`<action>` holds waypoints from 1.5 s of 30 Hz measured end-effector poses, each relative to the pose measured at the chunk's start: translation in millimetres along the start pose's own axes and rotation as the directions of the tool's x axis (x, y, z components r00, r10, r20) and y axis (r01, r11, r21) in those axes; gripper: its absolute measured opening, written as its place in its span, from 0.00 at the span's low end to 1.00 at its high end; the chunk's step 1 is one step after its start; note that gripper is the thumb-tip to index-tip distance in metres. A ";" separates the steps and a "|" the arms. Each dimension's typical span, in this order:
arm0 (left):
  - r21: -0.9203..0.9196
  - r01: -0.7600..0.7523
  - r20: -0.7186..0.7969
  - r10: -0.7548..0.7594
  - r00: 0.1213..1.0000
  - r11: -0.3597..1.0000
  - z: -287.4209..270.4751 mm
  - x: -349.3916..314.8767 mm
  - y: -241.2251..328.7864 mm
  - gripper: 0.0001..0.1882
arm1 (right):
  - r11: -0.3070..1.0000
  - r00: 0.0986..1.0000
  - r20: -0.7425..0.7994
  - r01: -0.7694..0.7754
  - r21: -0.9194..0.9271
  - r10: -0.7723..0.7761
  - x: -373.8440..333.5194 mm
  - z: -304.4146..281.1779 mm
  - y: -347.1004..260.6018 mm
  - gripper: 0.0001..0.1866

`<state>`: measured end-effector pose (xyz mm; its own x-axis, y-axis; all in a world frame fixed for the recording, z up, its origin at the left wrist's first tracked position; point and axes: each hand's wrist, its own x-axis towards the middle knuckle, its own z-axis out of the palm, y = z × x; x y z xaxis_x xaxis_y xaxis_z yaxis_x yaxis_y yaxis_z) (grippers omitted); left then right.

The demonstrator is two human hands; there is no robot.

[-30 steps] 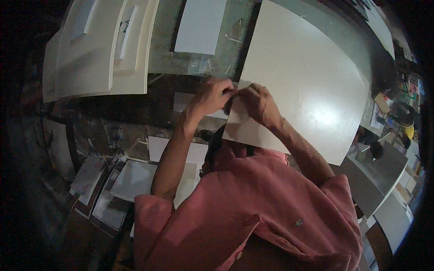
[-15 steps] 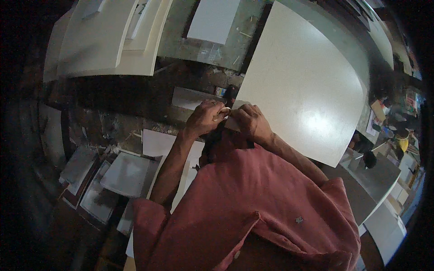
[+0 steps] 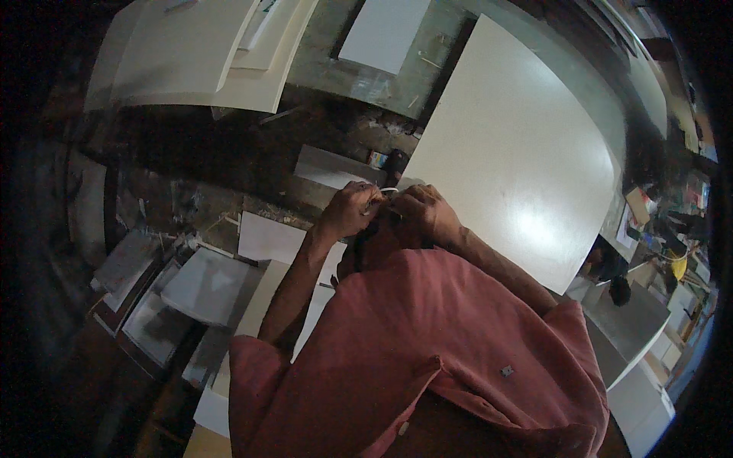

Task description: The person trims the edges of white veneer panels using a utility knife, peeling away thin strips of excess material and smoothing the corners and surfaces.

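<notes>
Head view here, what's the surface and room like?

Greenish-grey tabletop (image 3: 443, 30) past the fingers, scraps lying on it, plus a white board (image 3: 385, 34). Big pale panel (image 3: 527, 145) just right of the fingers, shiny spot and all. Stacked cream boards (image 3: 175, 61) sit well off beyond them to the left. Room's dim, with clutter far right of the fingers.

Any containers?

Small colourful box (image 3: 378, 159) just beyond the fingers, next to something dark and rounded (image 3: 395, 162). Too small to tell what's in the box. The grey-white flat pieces (image 3: 210, 286) nearer the body, left of the fingers, could be panels or shallow boxes, can't tell which.

And the hands?

Left hand (image 3: 353, 210) has its fingers pinched on a pale strip (image 3: 390, 189), a little curved thing poking out between both hands. Right hand (image 3: 424, 214) is right beside it, fingers curled in, but its grip is hidden so I can't tell if it's grasping anything.
</notes>
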<state>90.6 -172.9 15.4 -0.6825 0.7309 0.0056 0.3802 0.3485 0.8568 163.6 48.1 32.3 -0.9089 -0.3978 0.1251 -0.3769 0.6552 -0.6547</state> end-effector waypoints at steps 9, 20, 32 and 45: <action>-0.035 0.149 -0.068 -0.152 0.986 0.988 9.8 -12.8 8.3 0.06 | 0.994 0.989 0.108 0.093 0.059 -0.099 10.0 -7.2 11.3 0.16; -0.564 0.118 -0.250 -0.305 0.919 0.818 41.1 -32.5 17.1 0.25 | 0.404 0.831 0.232 -0.466 0.787 0.506 -11.6 -82.4 32.1 0.10; -0.650 0.210 -0.321 -0.514 0.795 0.731 62.5 -9.7 -7.6 0.12 | 0.397 0.449 -0.123 -0.588 0.704 0.885 -129.7 -64.9 -21.2 0.19; -0.627 0.423 0.241 -0.354 0.904 0.654 14.6 35.1 -8.9 0.17 | 0.408 -0.208 -0.558 -0.490 0.770 0.803 -141.6 26.0 -41.1 0.15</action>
<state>72.3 -141.8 0.5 -0.6007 0.6789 -0.4222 -0.4319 0.1688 0.8860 312.5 60.8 22.2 -0.2137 0.9674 -0.1357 0.4289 -0.0319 -0.9028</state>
